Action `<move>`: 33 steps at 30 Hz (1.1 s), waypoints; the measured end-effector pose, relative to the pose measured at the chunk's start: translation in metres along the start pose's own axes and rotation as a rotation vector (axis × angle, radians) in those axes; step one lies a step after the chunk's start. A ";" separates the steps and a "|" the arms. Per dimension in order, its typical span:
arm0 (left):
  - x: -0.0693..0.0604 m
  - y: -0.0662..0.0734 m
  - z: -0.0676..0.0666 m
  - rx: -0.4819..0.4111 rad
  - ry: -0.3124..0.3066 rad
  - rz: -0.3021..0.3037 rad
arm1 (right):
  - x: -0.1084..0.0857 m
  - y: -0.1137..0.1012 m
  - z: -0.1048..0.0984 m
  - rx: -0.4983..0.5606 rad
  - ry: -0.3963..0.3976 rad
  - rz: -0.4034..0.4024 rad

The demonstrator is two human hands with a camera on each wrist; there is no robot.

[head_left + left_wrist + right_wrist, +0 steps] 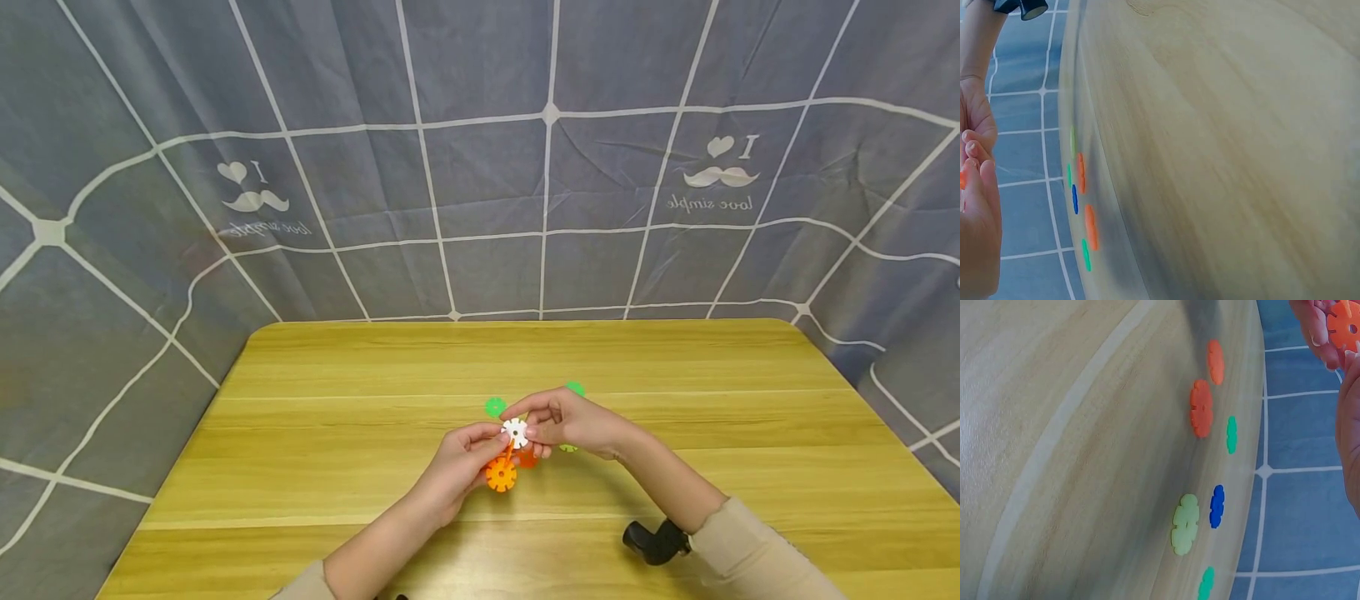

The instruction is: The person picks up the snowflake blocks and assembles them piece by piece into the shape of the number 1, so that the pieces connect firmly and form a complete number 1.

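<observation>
Over the table, both hands hold a small joined group of notched plastic discs. My left hand [457,471] grips the group from the left, its thumb by the white notched disc [515,432]. An orange notched disc [501,474] hangs below, with another orange piece seen edge-on between it and the white one. My right hand [566,422] pinches the white disc's right side with thumb and fingers. In the right wrist view, an orange disc [1342,328] shows between the hands at the top right. The left wrist view catches the hands only at its left edge.
Loose notched discs lie on the wooden table [337,467]: green [495,407], another green [575,388], pale green [1185,525], blue [1217,506] and orange-red [1201,409]. A black device [656,542] is at the right wrist. A grey gridded curtain [487,183] stands behind.
</observation>
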State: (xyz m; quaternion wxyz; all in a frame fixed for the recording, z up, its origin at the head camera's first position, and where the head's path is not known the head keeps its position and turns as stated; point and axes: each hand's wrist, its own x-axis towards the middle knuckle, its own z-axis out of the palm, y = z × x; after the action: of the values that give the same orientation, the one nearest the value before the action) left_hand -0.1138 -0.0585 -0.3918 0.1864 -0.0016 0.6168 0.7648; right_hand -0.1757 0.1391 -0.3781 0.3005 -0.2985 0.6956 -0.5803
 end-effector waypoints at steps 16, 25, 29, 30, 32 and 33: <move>0.000 0.000 0.002 0.006 0.002 -0.023 | 0.000 0.002 0.000 -0.001 0.003 0.024; 0.001 -0.002 0.000 0.008 0.032 -0.018 | -0.007 0.008 -0.013 0.003 0.085 0.067; 0.001 -0.002 0.000 0.007 0.043 -0.020 | -0.012 0.014 -0.021 -0.018 0.113 0.084; 0.001 -0.002 0.000 0.004 0.047 -0.022 | -0.014 0.015 -0.023 -0.024 0.121 0.092; 0.001 -0.002 0.000 0.001 0.052 -0.024 | -0.017 0.017 -0.028 -0.034 0.137 0.115; 0.001 -0.002 0.000 -0.001 0.056 -0.027 | -0.018 0.019 -0.030 -0.038 0.146 0.126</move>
State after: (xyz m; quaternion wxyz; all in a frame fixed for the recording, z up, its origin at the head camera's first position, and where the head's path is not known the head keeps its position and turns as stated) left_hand -0.1140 -0.0582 -0.3934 0.1793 -0.0314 0.6211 0.7623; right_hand -0.1878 0.1743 -0.3909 0.2792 -0.2168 0.7440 -0.5671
